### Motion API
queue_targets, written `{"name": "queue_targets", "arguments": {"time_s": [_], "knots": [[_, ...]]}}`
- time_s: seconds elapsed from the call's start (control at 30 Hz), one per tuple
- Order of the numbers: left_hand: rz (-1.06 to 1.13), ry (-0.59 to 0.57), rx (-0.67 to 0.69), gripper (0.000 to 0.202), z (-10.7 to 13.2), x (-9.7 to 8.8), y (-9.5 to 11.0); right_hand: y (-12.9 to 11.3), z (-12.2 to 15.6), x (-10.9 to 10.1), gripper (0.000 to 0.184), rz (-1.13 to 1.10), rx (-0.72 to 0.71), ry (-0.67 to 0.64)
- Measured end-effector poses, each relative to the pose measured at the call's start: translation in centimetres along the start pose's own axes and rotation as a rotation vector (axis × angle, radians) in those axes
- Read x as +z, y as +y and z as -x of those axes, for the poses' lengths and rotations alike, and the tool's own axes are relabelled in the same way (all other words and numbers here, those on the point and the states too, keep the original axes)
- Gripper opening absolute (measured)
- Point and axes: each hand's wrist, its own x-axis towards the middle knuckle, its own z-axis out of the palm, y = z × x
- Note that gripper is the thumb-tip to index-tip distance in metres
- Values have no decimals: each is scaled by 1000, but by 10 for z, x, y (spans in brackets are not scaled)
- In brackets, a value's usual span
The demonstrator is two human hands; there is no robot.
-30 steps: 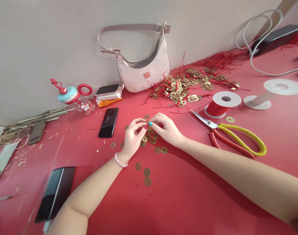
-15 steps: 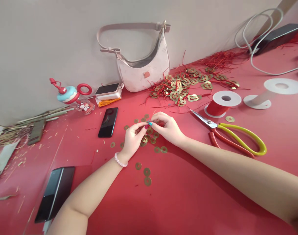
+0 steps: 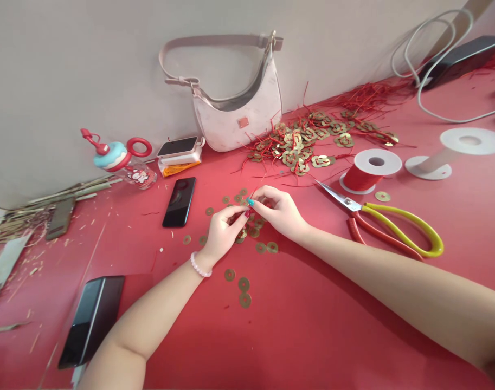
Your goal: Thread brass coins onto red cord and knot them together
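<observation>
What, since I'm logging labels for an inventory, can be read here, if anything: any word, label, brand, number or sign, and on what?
No readable text, number or sign anywhere.
Handbag patch: any marking too small to read.
Straw cup: cartoon print; any lettering too small to read.
Loose coins: any characters too small to read.
Black smartphone: dark screen, nothing legible.

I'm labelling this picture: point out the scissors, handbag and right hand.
Scissors [image 3: 352,205], head view, on the pivot.
Handbag [image 3: 235,128], head view, on the front.
Right hand [image 3: 281,214], head view, near the thumb's base.
</observation>
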Motion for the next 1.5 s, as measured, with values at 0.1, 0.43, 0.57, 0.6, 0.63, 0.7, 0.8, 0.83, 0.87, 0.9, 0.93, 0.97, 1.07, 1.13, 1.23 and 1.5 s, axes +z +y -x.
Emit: {"name": "queue_targets", "arguments": {"time_s": [0.1, 0.43, 0.57, 0.6, 0.63, 0.7, 0.8, 0.83, 0.87, 0.9, 0.93, 0.97, 1.07, 1.13, 1.23, 1.5], "knots": [[-57, -8, 58, 19, 1, 0, 2, 0, 0, 1, 9, 9, 0, 25], [-207, 6, 227, 13, 3, 1, 7, 3, -1, 1, 12, 13, 5, 79], [-240, -10, 275, 13, 4, 1, 9, 2, -1, 1, 10, 24, 13, 86], [-244, -14, 282, 13, 4, 1, 9, 2, -1, 1, 10, 23, 17, 85], [-247, -17, 288, 12, 4, 1, 10, 1, -1, 1, 10, 22, 19, 85], [-250, -21, 287, 12, 5, 1, 9, 1, -1, 2, 10, 30, 17, 85], [-223, -21, 257, 12, 5, 2, 8, -1, 0, 2, 10, 58, 3, 73], [-202, -20, 238, 12, 5, 2, 8, -1, 0, 2, 10, 63, -2, 66], [-177, -18, 216, 11, 5, 2, 7, -1, 0, 2, 10, 63, -4, 58], [-149, -14, 191, 11, 5, 2, 6, 0, 0, 2, 10, 58, -3, 50], [-121, -10, 165, 11, 5, 2, 6, 1, 0, 2, 10, 51, 0, 43], [-95, -3, 142, 12, 5, 2, 5, 1, 0, 3, 9, 40, 2, 35], [-49, 23, 101, 13, 4, 1, 2, 3, 0, 3, 9, -13, 3, 15], [-29, 51, 98, 13, 2, 1, 0, 2, 2, 3, 12, -32, 12, -10], [3, 88, 102, 14, 0, 1, -2, -3, 4, 1, 17, 15, 19, -108], [-21, 150, 128, 12, -2, -1, -4, -5, 8, 2, 8, 165, -142, -138]]}}
